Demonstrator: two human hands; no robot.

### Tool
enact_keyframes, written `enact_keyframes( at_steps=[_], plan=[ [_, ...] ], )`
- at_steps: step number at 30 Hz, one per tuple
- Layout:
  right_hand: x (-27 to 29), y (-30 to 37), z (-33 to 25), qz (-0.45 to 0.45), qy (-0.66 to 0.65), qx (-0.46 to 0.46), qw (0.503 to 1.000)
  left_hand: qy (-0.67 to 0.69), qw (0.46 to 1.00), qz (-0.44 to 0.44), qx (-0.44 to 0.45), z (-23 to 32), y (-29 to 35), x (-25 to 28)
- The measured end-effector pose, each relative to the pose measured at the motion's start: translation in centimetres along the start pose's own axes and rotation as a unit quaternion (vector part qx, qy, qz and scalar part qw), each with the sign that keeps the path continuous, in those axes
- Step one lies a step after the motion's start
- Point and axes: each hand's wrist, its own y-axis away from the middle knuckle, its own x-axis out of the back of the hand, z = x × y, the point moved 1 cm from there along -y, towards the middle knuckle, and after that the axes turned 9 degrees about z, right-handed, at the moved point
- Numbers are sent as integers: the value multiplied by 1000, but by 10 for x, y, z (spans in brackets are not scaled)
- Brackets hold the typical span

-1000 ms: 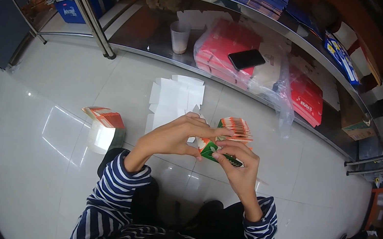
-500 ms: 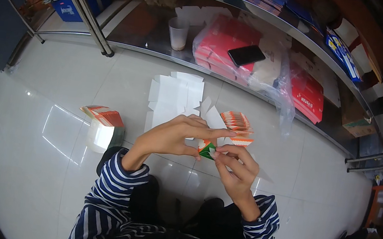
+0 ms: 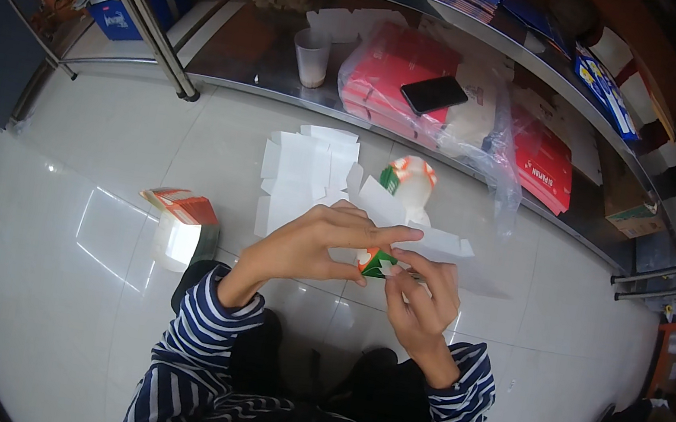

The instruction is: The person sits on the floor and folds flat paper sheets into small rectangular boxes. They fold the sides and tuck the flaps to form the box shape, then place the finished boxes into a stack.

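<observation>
Left hand point(image 3: 311, 242) and right hand point(image 3: 421, 298) both pinching small green-orange carton blank point(image 3: 376, 262), holding it above floor point(image 3: 66, 275) near lap. White flat blanks point(image 3: 300, 175) lying beyond; folded cartons stack point(image 3: 183, 223) sitting left; phone point(image 3: 433, 94) resting on far shelf.

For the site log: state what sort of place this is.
Probably a small shop or packing room. A person sits on a tiled floor folding a flat carton, beside a stack of white carton blanks, below a shelf holding bagged red packets.
</observation>
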Motion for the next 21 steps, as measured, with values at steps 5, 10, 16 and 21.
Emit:
enact_keyframes(
  at_steps=[5,10,16,21],
  plan=[
    [2,-1,0,15,0,10,1000,-5,1000,-10,1,3,-1,-1],
    [1,0,1,13,-16,8,1000,7,1000,2,-21,2,1,-3],
    [1,-4,8,-53,-30,-97,993,5,998,-15,-61,-4,2,-8],
    [3,-3,27,-161,-262,-478,823,-27,996,-68,-51,-10,4,-10]
  ],
)
